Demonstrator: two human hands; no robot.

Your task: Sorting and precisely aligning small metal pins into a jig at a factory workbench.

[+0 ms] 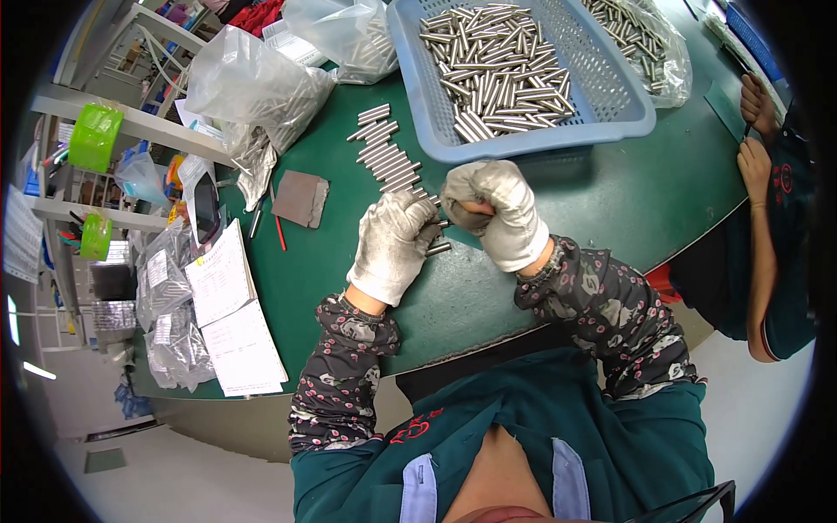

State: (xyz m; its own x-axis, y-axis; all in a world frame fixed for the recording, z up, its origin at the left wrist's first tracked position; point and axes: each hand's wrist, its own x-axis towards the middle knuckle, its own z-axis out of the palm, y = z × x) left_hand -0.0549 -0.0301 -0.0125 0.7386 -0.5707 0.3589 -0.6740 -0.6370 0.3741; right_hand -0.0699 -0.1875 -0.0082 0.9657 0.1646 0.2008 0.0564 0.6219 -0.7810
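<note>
My left hand (390, 243), in a soiled white glove, rests with curled fingers over the near end of a staggered row of metal pins (385, 159). Its fingertips are turned down, so anything within them is hidden. My right hand (494, 209), gloved too, is closed just to the right of it, near the front edge of a blue plastic basket (534, 148). A bare fingertip shows through that glove; whatever the fingers grip does not show. One pin (438, 248) lies beside my left hand's fingers. Many loose metal pins (506, 74) are heaped in the basket.
Clear plastic bags (253, 83) of metal parts stand at the far left, another bag (649, 52) beyond the basket's right side. A brown square pad (301, 199), a red stick (281, 234) and an open notebook (235, 314) lie left. A co-worker's hands (757, 131) show at right.
</note>
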